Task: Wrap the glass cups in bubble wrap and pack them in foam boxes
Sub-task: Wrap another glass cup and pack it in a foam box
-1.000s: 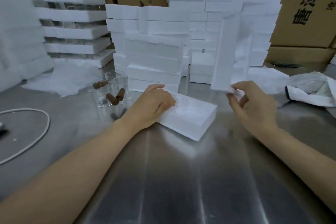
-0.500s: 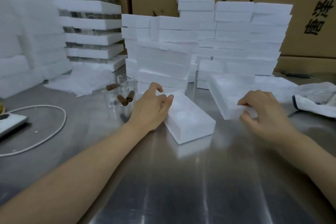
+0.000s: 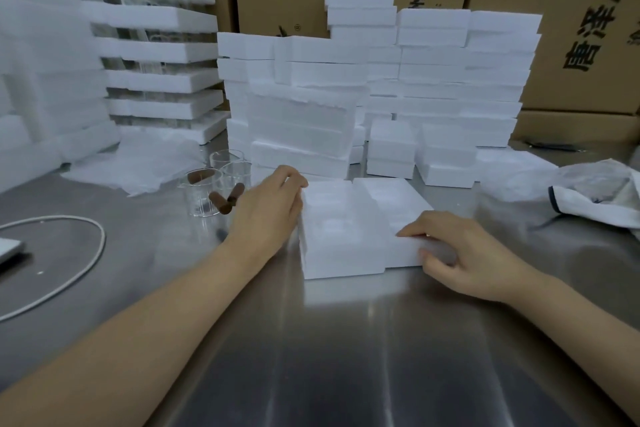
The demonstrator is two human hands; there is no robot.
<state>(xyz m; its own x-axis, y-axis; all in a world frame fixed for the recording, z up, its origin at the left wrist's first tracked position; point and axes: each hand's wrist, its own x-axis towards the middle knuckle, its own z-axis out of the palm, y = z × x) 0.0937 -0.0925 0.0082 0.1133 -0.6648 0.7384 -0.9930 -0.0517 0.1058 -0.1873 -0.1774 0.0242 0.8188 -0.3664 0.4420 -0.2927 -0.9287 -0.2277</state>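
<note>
Foam box half (image 3: 341, 229) in curled left hand (image 3: 268, 204), flush against second half (image 3: 394, 198) in curled right hand (image 3: 474, 253).

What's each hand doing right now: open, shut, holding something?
Left hand: fingers curled round the left foam half, holding it.
Right hand: fingers curled on the near edge of the right foam half, gripping it.

Two white foam box halves lie flat and touching, side by side, in the middle of the desk. The left half (image 3: 341, 236) stands taller, with shallow recesses in its top, and the right half (image 3: 393, 204) sits lower. Clear glass cups (image 3: 202, 194) with brown handles stand upright just to their left. More foam boxes (image 3: 433, 80) are stacked along the far edge.
</note>
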